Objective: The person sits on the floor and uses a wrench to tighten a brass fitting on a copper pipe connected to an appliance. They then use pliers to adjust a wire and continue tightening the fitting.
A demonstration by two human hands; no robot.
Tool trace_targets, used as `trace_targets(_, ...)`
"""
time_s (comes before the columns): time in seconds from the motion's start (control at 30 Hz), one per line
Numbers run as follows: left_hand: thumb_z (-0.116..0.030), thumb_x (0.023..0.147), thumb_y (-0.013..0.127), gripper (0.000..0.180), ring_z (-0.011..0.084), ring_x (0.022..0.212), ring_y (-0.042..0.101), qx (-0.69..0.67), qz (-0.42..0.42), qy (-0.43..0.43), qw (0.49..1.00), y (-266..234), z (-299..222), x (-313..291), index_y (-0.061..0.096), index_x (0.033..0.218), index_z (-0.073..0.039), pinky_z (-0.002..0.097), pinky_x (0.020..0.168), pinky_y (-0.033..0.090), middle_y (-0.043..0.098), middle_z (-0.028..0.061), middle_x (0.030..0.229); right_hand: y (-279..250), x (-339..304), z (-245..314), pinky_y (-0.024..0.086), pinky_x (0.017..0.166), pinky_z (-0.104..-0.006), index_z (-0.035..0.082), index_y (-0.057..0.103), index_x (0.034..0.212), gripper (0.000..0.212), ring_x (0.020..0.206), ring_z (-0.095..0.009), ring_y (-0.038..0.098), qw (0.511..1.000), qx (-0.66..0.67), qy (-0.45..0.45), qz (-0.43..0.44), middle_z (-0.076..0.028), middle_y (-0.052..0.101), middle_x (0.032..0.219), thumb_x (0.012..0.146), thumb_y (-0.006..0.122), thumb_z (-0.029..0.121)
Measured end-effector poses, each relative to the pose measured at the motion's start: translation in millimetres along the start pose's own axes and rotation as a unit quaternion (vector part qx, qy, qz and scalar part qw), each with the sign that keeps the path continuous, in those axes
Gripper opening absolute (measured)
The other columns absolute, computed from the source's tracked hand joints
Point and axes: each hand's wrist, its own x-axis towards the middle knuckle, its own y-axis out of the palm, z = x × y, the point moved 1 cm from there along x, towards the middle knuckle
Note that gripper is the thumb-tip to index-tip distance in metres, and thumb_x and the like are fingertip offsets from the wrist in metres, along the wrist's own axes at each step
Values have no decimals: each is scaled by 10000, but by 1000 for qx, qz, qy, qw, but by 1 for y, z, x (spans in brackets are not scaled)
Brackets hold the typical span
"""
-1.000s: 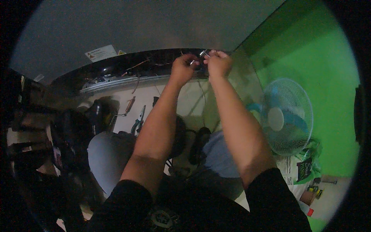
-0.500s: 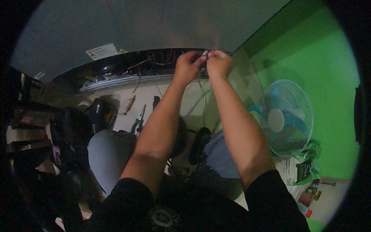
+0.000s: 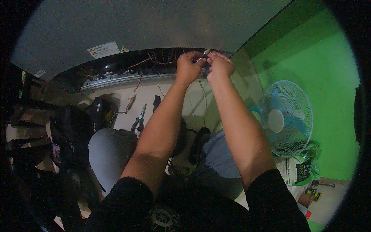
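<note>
Both my hands are at the right end of the dark open recess (image 3: 116,67) along the bottom of a large grey appliance panel (image 3: 154,23). My left hand (image 3: 188,70) is closed, thumb and fingers pinched together at a small part. Just beside it, my right hand (image 3: 220,67) pinches a small shiny metal piece (image 3: 206,52) that sticks up between the two hands. Its exact kind is too small to tell. Thin copper-coloured tubes and wires (image 3: 156,58) loop inside the recess, left of my hands, and a rounded black shape (image 3: 108,67) lies farther left.
On the tiled floor lie pliers (image 3: 139,119), a brass-coloured tool with a hose (image 3: 130,103) and a black bag (image 3: 101,112). A fan (image 3: 288,118) stands at right by the green wall (image 3: 332,116). Below it are a plastic bag (image 3: 307,172) and a hammer-like tool (image 3: 324,184).
My right hand has turned slightly, and its fingers have shifted on the small metal piece. That piece has tilted and moved a little to the right. The left hand has barely moved.
</note>
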Motion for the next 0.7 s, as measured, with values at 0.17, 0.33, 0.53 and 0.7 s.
trace_targets(0.17, -114, 787, 744, 279, 246, 840, 708, -88, 6, -1, 996, 4, 2, 2, 738, 1046, -9, 369, 760, 533, 739, 171, 911, 3, -2, 4, 538, 593, -275, -39, 586, 932, 71, 690, -179, 653, 999, 14, -32, -18, -138, 686, 863, 880, 614, -80)
trace_targets(0.33, -89, 872, 709, 218, 129, 786, 656, -15, 5, 28, 999, 5, -5, 7, 726, 1049, 37, 294, 692, 521, 737, 106, 867, 0, 4, 6, 540, 592, -271, -13, 530, 943, 176, 691, -180, 656, 998, 5, -57, -23, -128, 662, 836, 835, 617, -121)
trace_targets(0.53, -181, 885, 718, 246, 166, 704, 664, 83, -16, 43, 996, 6, -13, 7, 740, 1026, 20, 349, 685, 523, 744, 160, 867, -6, 15, 4, 544, 592, -274, -16, 529, 977, 227, 687, -185, 655, 999, 0, -31, 23, -118, 656, 840, 811, 646, -116)
trace_targets(0.7, -184, 909, 691, 230, 138, 691, 623, 40, 22, 6, 999, 1, -16, 9, 743, 1000, 21, 326, 650, 493, 729, 117, 818, -2, 14, -2, 531, 671, -293, -24, 596, 944, 180, 746, -185, 648, 999, -22, -12, 30, -82, 658, 827, 808, 710, -56)
